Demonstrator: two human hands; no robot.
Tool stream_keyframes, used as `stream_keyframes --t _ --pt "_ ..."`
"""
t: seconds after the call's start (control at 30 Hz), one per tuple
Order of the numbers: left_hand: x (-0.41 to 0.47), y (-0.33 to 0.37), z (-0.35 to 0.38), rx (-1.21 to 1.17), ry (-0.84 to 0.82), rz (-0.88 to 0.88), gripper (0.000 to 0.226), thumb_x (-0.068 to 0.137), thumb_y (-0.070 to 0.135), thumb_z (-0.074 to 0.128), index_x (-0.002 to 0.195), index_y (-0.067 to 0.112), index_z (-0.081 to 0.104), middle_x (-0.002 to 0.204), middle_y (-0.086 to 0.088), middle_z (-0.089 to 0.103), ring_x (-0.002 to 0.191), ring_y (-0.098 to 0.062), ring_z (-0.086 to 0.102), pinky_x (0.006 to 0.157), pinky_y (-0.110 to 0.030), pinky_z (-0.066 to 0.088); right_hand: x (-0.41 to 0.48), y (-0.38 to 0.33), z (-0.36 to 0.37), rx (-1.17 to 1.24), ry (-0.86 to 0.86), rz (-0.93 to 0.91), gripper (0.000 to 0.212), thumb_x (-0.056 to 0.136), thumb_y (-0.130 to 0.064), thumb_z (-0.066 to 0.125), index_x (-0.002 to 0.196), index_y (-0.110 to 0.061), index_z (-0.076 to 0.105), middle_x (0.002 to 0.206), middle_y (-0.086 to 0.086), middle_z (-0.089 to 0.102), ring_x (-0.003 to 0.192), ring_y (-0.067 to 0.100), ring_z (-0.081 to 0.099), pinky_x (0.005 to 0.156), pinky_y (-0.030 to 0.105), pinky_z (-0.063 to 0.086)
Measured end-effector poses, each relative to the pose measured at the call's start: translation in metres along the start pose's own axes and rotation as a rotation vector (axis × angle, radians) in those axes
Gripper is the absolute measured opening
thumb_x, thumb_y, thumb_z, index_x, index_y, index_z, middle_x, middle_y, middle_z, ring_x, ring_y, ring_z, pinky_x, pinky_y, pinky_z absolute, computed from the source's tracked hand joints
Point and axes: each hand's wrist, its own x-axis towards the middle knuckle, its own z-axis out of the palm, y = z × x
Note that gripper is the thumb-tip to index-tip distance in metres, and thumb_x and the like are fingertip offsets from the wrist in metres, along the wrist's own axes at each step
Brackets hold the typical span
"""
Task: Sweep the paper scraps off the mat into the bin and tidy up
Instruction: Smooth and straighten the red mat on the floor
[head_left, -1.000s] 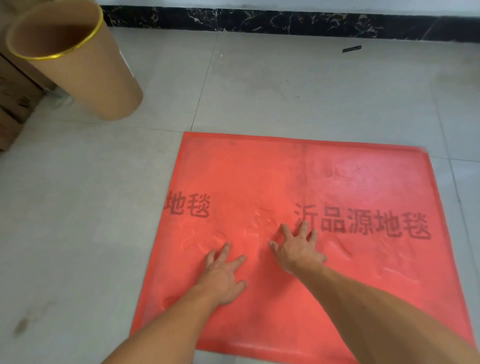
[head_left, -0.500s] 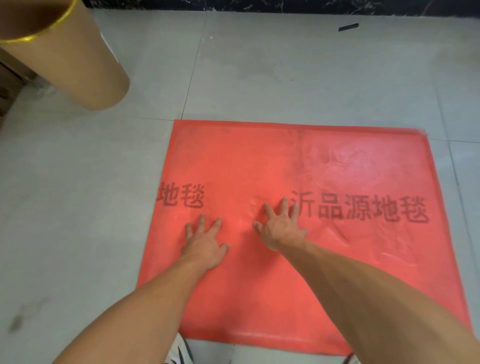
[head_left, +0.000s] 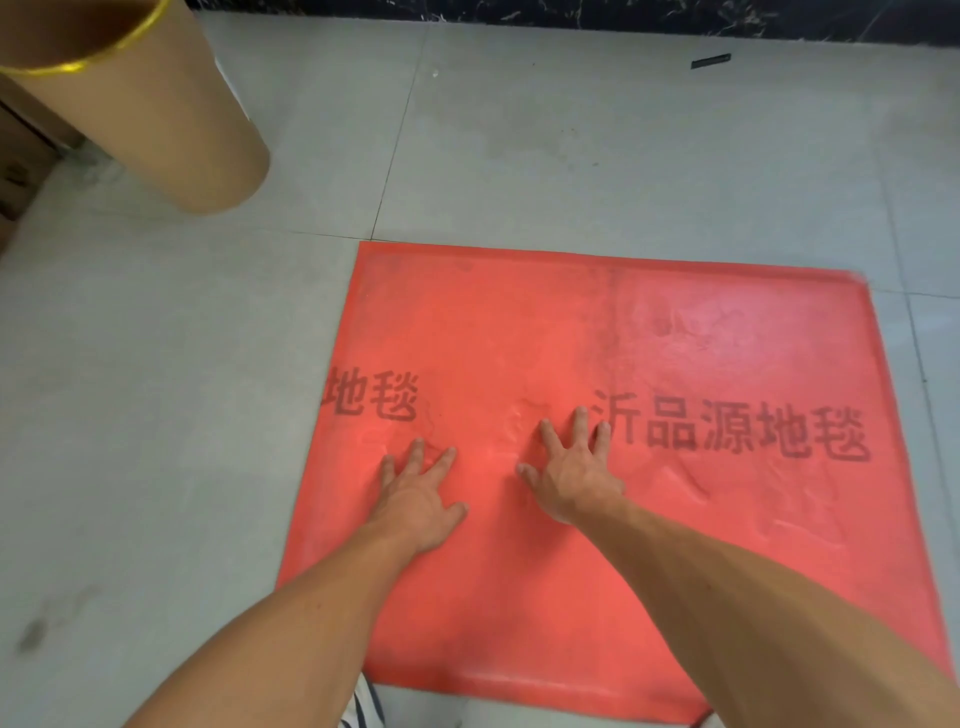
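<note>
We see both hands flat, fingers spread, holding nothing: left hand and right hand press the red mat on the floor; the bin stands far-left

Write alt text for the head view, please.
Both bare hands, left hand and right hand, lie flat with fingers spread on a red mat on a tiled floor. A brown bin stands beyond its far-left corner; no paper scraps show.

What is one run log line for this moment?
left hand: flat on mat | right hand: flat on mat | scraps: none visible | bin: far left
</note>
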Motion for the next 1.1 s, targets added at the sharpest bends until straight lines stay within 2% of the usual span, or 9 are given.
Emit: stream_keyframes --t 0.27,0.7,0.9,1.1 --pt "0.002 -0.001 0.003 -0.049 0.01 -0.019 0.081 0.089 0.055 0.048 0.152 0.031 0.004 0.16 -0.012 -0.002 0.146 -0.014 -0.014 0.118 -0.041 -0.009 -0.003 0.003 0.004 0.007 -0.001 0.002 0.074 0.095 -0.062 0.041 0.156 -0.042 0.002 0.162 -0.004 -0.027 0.149 0.032 -0.023 0.105 0.07 0.032" --pt "0.002 0.004 -0.002 -0.013 -0.008 0.003 0.078 0.09 0.052 0.046 0.153 0.028 0.006 0.161 -0.006 0.0 0.145 -0.015 -0.017 0.117 -0.042 -0.011 -0.006 0.008 0.001 0.047 -0.004 0.001 0.073 0.097 -0.059 0.041 0.156 -0.038 0.004 0.163 -0.001 -0.024 0.149 0.033 -0.022 0.108 0.069 0.029" --pt "0.002 0.003 -0.002 -0.051 -0.021 -0.021 0.081 0.088 0.052 0.049 0.152 0.033 0.003 0.159 -0.013 -0.006 0.146 -0.016 -0.016 0.118 -0.041 -0.01 -0.007 0.007 0.004 0.035 -0.008 0.012 0.076 0.097 -0.06 0.04 0.157 -0.037 0.0 0.163 0.0 -0.025 0.149 0.034 -0.023 0.109 0.068 0.029" --pt "0.002 0.004 -0.003 0.009 -0.019 -0.003 0.078 0.089 0.049 0.048 0.152 0.03 0.006 0.16 -0.011 -0.003 0.146 -0.015 -0.014 0.118 -0.042 -0.007 -0.003 0.008 0.008 0.035 0.012 0.018 0.076 0.096 -0.062 0.039 0.156 -0.039 0.0 0.163 -0.001 -0.026 0.149 0.033 -0.023 0.107 0.069 0.031"
